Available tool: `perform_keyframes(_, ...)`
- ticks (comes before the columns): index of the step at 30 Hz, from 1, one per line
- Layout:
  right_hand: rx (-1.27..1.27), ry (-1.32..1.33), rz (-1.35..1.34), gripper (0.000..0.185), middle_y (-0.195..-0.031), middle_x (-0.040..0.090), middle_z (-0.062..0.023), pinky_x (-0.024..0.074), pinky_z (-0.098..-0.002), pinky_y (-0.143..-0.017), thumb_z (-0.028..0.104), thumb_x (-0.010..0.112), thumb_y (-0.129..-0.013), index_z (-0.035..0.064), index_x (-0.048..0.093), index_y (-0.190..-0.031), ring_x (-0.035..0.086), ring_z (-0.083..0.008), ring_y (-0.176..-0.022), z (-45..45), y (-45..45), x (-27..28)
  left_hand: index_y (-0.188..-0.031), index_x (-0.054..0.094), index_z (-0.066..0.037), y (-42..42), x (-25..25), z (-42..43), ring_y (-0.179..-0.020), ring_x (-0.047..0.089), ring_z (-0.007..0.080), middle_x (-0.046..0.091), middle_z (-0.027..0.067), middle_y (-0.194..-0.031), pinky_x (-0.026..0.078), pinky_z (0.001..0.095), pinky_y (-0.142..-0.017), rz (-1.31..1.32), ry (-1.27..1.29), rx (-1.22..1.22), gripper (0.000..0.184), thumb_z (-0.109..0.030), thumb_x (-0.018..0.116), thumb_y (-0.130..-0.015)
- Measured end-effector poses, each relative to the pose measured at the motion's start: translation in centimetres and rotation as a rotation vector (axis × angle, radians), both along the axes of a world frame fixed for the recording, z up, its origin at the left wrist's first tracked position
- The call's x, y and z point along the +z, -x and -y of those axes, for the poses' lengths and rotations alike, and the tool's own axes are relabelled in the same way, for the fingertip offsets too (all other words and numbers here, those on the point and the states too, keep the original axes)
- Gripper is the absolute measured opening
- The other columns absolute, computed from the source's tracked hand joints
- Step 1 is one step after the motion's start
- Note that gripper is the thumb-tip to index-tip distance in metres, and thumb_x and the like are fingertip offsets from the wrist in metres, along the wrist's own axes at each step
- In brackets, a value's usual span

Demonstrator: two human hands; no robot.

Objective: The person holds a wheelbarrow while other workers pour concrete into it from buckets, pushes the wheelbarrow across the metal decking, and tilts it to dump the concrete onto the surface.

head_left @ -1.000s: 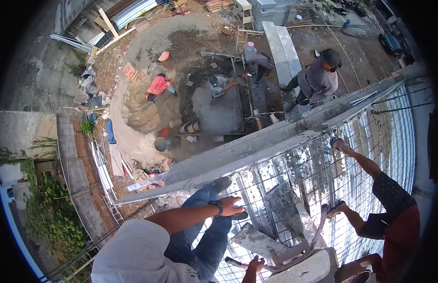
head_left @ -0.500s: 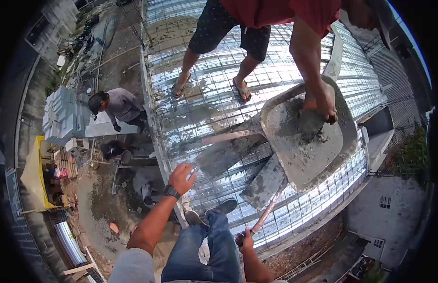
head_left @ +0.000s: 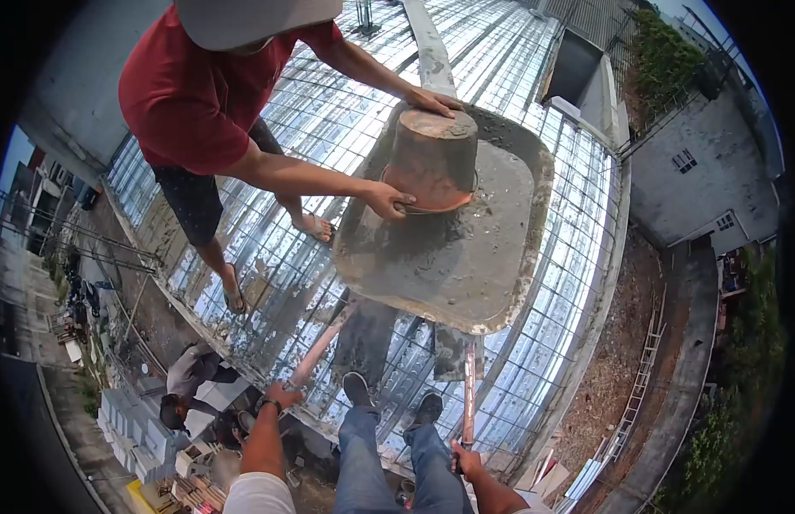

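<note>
Because wet grey concrete [head_left: 497, 236] likely makes the broad metal wheelbarrow [head_left: 541, 171] at upper centre heavy, left hand [head_left: 282, 396] and right hand [head_left: 468, 461] grip its pinkish handles [head_left: 469, 394] sensibly near the ends.

a bucket [head_left: 431, 167] sits upside down on concrete [head_left: 491, 248] in the wheelbarrow [head_left: 350, 272]. the wheelbarrow is over mesh-covered decking [head_left: 560, 317], a co-worker [head_left: 187, 103] to its left. past the decking's edges: ladder [head_left: 641, 377] right, stacked blocks [head_left: 132, 433] left.
</note>
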State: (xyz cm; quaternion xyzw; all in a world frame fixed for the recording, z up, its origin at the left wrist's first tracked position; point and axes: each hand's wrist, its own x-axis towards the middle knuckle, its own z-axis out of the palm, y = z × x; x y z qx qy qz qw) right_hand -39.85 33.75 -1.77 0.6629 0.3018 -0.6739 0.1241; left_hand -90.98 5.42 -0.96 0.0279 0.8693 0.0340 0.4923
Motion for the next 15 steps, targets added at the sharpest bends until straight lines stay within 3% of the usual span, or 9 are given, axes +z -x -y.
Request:
perform_keyframes(1, -0.019, -0.006, 0.033, 0.051, -0.058, 0.056, -0.0095, 0.0473, -0.0351, -0.044, 0.046, 0.077, -0.078, -0.0017, 0.061, -0.070, 0.055, -0.0211, -0.045, 0.0, -0.1, 0.4, -0.114, 0.064, 0.003, -0.1, -0.7, 0.6, -0.115, 0.059, 0.0343, 0.060, 0.0235, -0.125, 0.048, 0.0409, -0.096, 0.030, 0.024, 0.046, 0.091, -0.065, 0.079, -0.055)
perform_keyframes(3, -0.064, -0.022, 0.085, 0.054, -0.056, 0.055, -0.0096, 0.0453, -0.0349, -0.042, 0.048, 0.077, -0.078, -0.0023, 0.060, -0.066, 0.053, -0.0210, -0.043, -0.1, 0.9, 0.5, -0.116, 0.060, 0.010, -0.4, -3.4, 1.7, -0.114, 0.060, 0.0343, 0.060, 0.0263, -0.123, 0.049, 0.0408, -0.095, -0.258, 0.038, -0.147, 0.098, -0.062, 0.081, -0.053)
perform_keyframes(5, 0.020, -0.084, 0.168, 0.054, -0.056, 0.055, -0.0094, 0.0430, -0.0350, -0.040, 0.048, 0.078, -0.076, -0.0017, 0.059, -0.064, 0.052, -0.0205, -0.041, -0.4, 0.2, 0.0, -0.118, 0.057, 0.014, -0.8, 0.4, -0.4, -0.117, 0.058, 0.0346, 0.057, 0.0293, -0.125, 0.048, 0.0405, -0.096, -0.230, 0.028, -0.033, 0.103, -0.064, 0.080, -0.054)
perform_keyframes(7, 0.005, -0.088, 0.208, 0.053, -0.056, 0.055, -0.0089, 0.0432, -0.0350, -0.040, 0.047, 0.079, -0.076, -0.0013, 0.059, -0.064, 0.052, -0.0199, -0.041, -0.5, 0.4, -0.5, -0.122, 0.056, 0.012, 0.0, 0.7, -0.4, -0.119, 0.057, 0.0351, 0.057, 0.0289, -0.126, 0.048, 0.0404, -0.097, -0.113, 0.052, -0.046, 0.105, -0.068, 0.076, -0.056)
perform_keyframes(10, -0.018, -0.089, 0.220, 0.052, -0.058, 0.056, -0.0085, 0.0435, -0.0352, -0.040, 0.046, 0.080, -0.075, -0.0010, 0.060, -0.066, 0.052, -0.0192, -0.041, -1.9, 1.8, 2.2, -0.117, 0.058, 0.012, 0.0, 0.4, -0.9, -0.116, 0.058, 0.0347, 0.058, 0.0299, -0.123, 0.048, 0.0402, -0.096, -0.156, 0.122, -0.105, 0.099, -0.064, 0.079, -0.057)
perform_keyframes(13, 0.040, -0.110, 0.280, 0.049, -0.060, 0.058, -0.0087, 0.0430, -0.0354, -0.040, 0.044, 0.081, -0.073, -0.0008, 0.060, -0.069, 0.053, -0.0183, -0.043, -4.5, 2.1, 5.8, -0.120, 0.059, 0.007, -1.0, 3.2, -3.0, -0.111, 0.061, 0.0355, 0.063, 0.0265, -0.117, 0.051, 0.0412, -0.092, -0.174, 0.058, -0.163, 0.100, -0.071, 0.071, -0.059)
perform_keyframes(15, 0.091, -0.128, 0.318, 0.049, -0.061, 0.059, -0.0087, 0.0430, -0.0353, -0.040, 0.043, 0.081, -0.073, -0.0012, 0.061, -0.072, 0.054, -0.0184, -0.044, -5.2, 0.5, 5.0, -0.115, 0.062, 0.007, -2.0, 3.6, -3.9, -0.109, 0.062, 0.0353, 0.063, 0.0264, -0.115, 0.051, 0.0405, -0.092, -0.142, 0.141, -0.169, 0.095, -0.070, 0.070, -0.060)
